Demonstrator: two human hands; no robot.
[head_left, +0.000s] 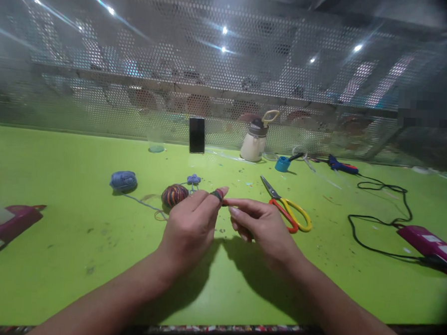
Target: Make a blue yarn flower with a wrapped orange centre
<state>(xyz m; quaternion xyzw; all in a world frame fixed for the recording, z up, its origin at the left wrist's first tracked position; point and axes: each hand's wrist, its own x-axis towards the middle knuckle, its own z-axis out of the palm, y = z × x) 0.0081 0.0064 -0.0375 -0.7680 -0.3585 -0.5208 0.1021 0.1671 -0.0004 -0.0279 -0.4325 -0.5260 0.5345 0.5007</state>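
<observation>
Dark multicoloured yarn [217, 194] is wound round the finger end of my left hand [194, 221], whose fingers are closed. My right hand [265, 224] is closed too, thumb and forefinger pinched on a strand of that yarn beside the left fingertips. A striped multicoloured yarn ball [174, 196] sits just left of my left hand. Behind it lies a small purple-blue knitted or crocheted piece [194, 179]. A blue-grey yarn ball [123, 181] rests farther left, its strand trailing toward the striped ball. Scissors with red and yellow handles [294, 216] lie by my right hand.
At the back stand a clear cup [156, 145], a black phone [197, 135], a cream bottle [253, 143] and a blue tape roll [282, 164]. A blue glue gun [341, 165] has a black cord looping to a magenta power strip [429, 246]. Another strip [12, 229] lies left.
</observation>
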